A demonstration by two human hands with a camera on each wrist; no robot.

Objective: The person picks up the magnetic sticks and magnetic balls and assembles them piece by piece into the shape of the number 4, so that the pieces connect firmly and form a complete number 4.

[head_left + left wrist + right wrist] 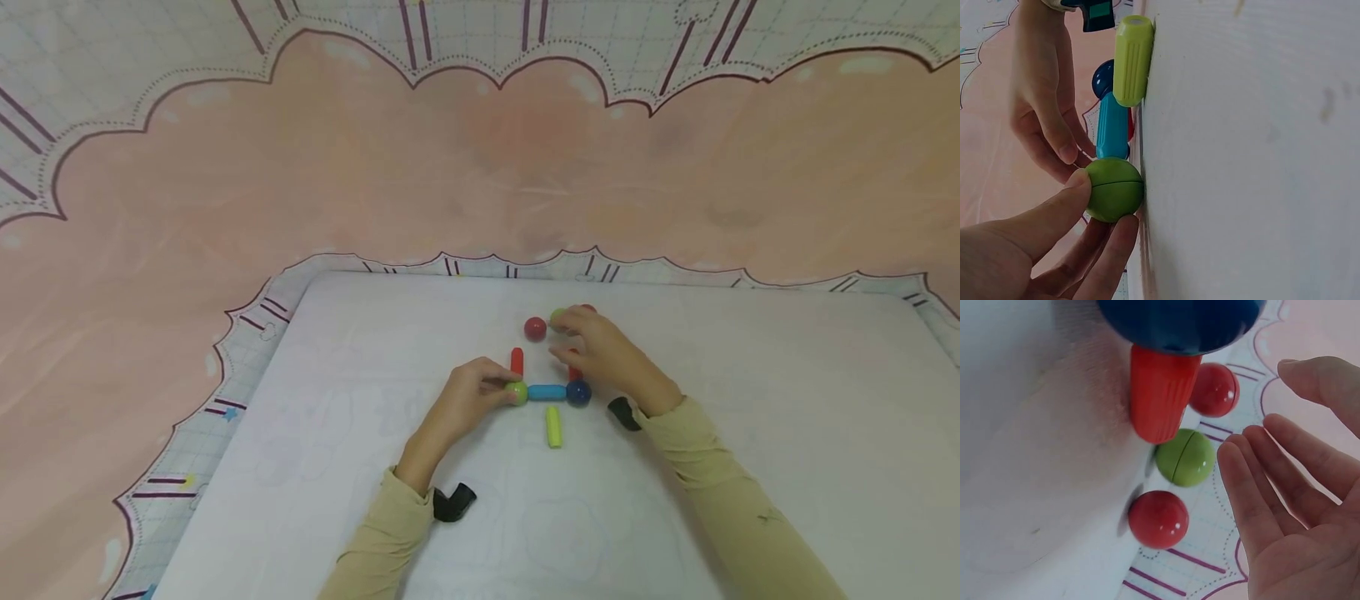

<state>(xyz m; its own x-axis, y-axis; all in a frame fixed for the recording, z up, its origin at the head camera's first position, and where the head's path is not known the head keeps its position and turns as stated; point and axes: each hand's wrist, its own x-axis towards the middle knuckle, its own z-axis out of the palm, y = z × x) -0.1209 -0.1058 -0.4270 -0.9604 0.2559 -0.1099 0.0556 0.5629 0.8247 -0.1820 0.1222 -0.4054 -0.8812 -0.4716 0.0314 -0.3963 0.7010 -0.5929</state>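
Currently, through the head camera, I look down on a white bench (337,408) where two bare hands work among bright balls and rods. On the left, the person's left hand (471,392) pinches a green ball (1115,197) between thumb and fingers; the left wrist view shows the thumb on one side and fingertips on the other. From that ball a blue rod (547,392) runs across to a dark blue ball (578,393), the rod touching both. One red rod (517,362) points away from the person beside the held ball; fingers hide whether the two meet. A second red rod (1163,394) reaches away from the dark blue ball, touching it, so the pieces outline three sides of a square.

The right hand (603,350) hangs above that second rod, thumb well apart from the fingers and palm holding nothing. Its fingertips are just beside a second green ball (1186,457) at the far side; I cannot tell whether they touch. That ball lies between a red ball on the left (535,329) and a red ball on the right (1159,519).

Nearer the person, a yellow-green rod (554,427) lies apart from the joined pieces. I see tan sleeves (735,500) on both arms, and a scalloped peach cloth (480,183) beyond.
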